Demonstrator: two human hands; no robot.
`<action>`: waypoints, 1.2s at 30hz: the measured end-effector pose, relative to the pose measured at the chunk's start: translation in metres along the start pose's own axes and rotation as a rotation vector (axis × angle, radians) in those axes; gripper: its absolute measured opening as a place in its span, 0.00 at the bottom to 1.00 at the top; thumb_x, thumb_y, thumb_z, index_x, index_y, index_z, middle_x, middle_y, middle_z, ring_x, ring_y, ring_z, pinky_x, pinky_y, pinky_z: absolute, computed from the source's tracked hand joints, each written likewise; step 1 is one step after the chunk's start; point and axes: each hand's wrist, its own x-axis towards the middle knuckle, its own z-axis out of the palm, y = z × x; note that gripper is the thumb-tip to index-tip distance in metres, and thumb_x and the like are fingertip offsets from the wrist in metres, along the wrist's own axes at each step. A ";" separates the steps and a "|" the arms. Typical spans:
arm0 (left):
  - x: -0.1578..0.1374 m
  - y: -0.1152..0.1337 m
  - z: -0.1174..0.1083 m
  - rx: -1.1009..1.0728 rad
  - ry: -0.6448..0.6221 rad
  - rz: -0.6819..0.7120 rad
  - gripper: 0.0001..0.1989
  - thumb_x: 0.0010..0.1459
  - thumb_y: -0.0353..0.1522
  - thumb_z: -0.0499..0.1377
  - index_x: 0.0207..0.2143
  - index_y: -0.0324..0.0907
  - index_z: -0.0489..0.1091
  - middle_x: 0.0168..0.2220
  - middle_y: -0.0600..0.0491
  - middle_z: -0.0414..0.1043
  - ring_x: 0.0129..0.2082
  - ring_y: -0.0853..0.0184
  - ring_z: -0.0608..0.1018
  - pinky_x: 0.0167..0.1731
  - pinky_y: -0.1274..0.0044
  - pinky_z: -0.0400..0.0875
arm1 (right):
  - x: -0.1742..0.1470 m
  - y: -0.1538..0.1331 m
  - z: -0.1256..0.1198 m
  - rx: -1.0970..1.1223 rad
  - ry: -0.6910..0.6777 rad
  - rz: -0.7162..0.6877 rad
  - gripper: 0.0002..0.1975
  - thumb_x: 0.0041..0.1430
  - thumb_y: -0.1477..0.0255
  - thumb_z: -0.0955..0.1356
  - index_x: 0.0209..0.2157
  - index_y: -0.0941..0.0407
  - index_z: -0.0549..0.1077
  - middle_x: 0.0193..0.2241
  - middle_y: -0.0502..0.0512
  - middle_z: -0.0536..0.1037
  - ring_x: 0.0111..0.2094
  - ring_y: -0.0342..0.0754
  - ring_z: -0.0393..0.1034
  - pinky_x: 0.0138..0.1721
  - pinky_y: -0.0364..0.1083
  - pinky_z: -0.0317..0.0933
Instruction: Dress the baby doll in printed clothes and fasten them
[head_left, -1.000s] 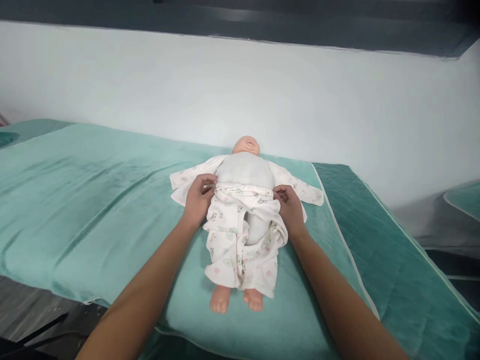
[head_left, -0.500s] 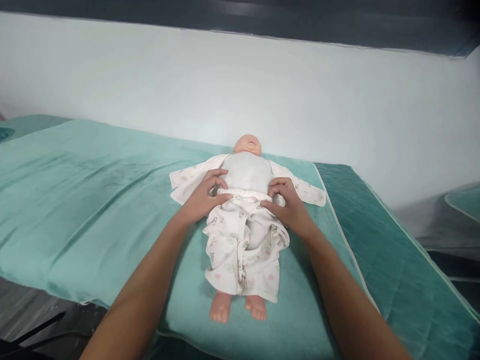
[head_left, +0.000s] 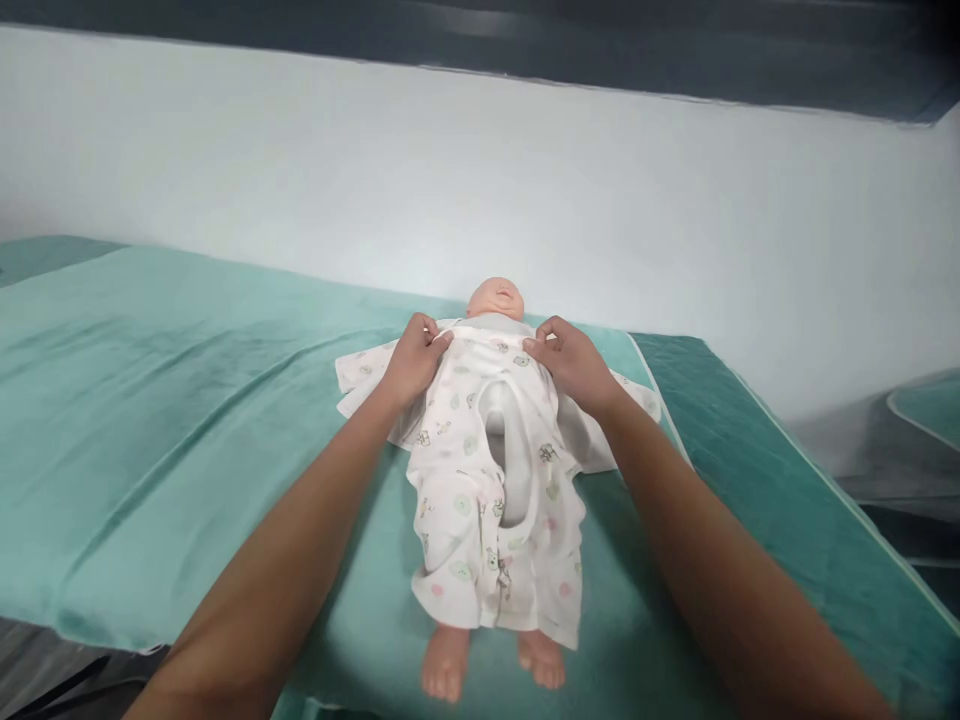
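Observation:
A baby doll (head_left: 496, 296) lies on its back, head toward the wall and bare feet toward me. Printed white baby pants (head_left: 450, 480) cover its legs and trunk, with the waistband drawn up to the chest. An oval opening at the crotch shows the pale body beneath. My left hand (head_left: 417, 362) pinches the waistband at its left end. At the other end, my right hand (head_left: 571, 365) grips the same band between thumb and fingers. Underneath, a printed baby top (head_left: 364, 368) is spread open, its sleeves out to both sides.
A light green sheet (head_left: 187, 430) covers the bed under the doll. To the right lies a darker green quilted cover (head_left: 780, 480). The white wall (head_left: 480, 180) rises close behind the doll's head. Dark floor (head_left: 26, 655) shows at the lower left.
Both hands have moved up toward the doll's head, pulling the waistband from the belly to the chest. The pants are stretched smoother, and the crotch opening shows more fully.

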 end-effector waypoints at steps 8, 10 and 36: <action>-0.004 -0.017 0.007 0.129 0.052 -0.013 0.08 0.61 0.37 0.54 0.34 0.46 0.57 0.28 0.58 0.61 0.30 0.66 0.65 0.35 0.74 0.58 | 0.001 0.031 0.001 0.532 0.061 0.259 0.21 0.47 0.52 0.75 0.25 0.53 0.67 0.21 0.46 0.67 0.23 0.42 0.58 0.24 0.44 0.56; -0.007 -0.015 0.006 0.178 0.048 -0.022 0.07 0.60 0.37 0.55 0.34 0.46 0.58 0.27 0.57 0.62 0.30 0.66 0.66 0.35 0.74 0.58 | -0.002 0.036 -0.003 0.524 0.054 0.289 0.21 0.47 0.53 0.75 0.24 0.54 0.67 0.21 0.46 0.66 0.22 0.42 0.57 0.23 0.44 0.54; -0.030 0.002 -0.007 -0.256 -0.346 -0.440 0.19 0.47 0.47 0.66 0.28 0.40 0.74 0.28 0.47 0.78 0.29 0.60 0.76 0.26 0.74 0.67 | -0.026 0.033 -0.010 -0.156 -0.003 0.259 0.03 0.40 0.75 0.70 0.21 0.53 0.72 0.19 0.51 0.75 0.21 0.46 0.63 0.22 0.45 0.54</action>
